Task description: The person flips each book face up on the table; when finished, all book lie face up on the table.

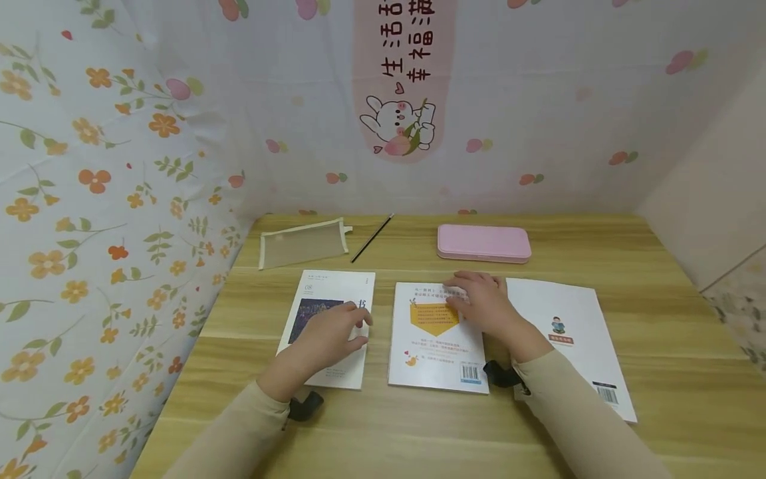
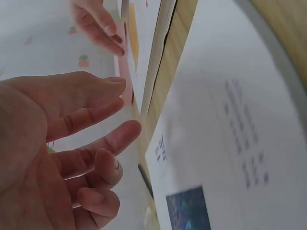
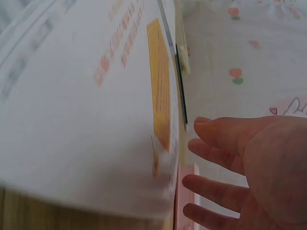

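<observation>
Three books lie side by side on the wooden table. My left hand [image 1: 332, 336] hovers over the white book with a dark picture [image 1: 314, 313]; its fingers are loosely bent with nothing between them, as the left wrist view shows. Over the upper right corner of the middle book [image 1: 439, 352], which carries a yellow panel and a barcode, is my right hand [image 1: 481, 303]. In the right wrist view its fingers [image 3: 213, 189] are spread and empty beside that book's edge. The right book [image 1: 580, 346], white with a small cartoon reader, is partly covered by the right forearm.
Toward the back of the table [image 1: 359, 432] lie a pale mesh zip pouch [image 1: 305, 246], a thin dark pencil [image 1: 372, 238] and a pink pencil case [image 1: 483, 243]. A flowered cloth [image 1: 514, 106] hangs behind and on the left.
</observation>
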A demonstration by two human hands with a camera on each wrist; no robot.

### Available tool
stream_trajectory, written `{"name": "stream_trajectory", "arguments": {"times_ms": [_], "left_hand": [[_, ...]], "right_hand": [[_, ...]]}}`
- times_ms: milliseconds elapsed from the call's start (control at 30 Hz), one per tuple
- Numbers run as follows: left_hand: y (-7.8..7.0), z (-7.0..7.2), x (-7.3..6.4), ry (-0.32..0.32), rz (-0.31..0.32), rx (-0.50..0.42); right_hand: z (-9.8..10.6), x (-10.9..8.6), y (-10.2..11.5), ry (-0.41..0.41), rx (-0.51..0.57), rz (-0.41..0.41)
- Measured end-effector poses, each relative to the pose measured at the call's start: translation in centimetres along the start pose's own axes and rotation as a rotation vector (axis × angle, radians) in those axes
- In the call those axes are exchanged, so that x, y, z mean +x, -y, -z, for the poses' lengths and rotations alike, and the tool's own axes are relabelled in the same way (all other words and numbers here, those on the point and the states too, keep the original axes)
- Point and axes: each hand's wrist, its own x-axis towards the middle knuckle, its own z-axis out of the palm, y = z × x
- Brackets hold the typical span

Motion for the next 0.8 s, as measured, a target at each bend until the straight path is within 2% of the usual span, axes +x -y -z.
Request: {"name": "stream_trajectory", "arguments": {"times_ms": [133,333,500,633,800], "left_hand": [[-0.9,-0.6,0.3,0.01,-0.038,-0.011],[-2.1,-1.4,0.3,0.028,-0.068,0.026],[-2.8,-2.0,0.3,0.019,-0.122,0.074],[-3.3,-2.5,0.2,0.024,-0.123,0.067],[-3.6,-2.9,0.3,0.037,-0.124,0.028]], "right_hand": [[0.9,-0.6,-1.0,-0.023,-0.005,0.002],[1.8,-1.5,-2.2,0.004,-0.008,-0.005],[2.3,-1.7,-3.2,0.014,0.005,0.045],[2.3,-1.6,-4.0,0.037,0.048,0.094],[2.2,-1.8,-4.7,0.063,0.045,0.119]]}}
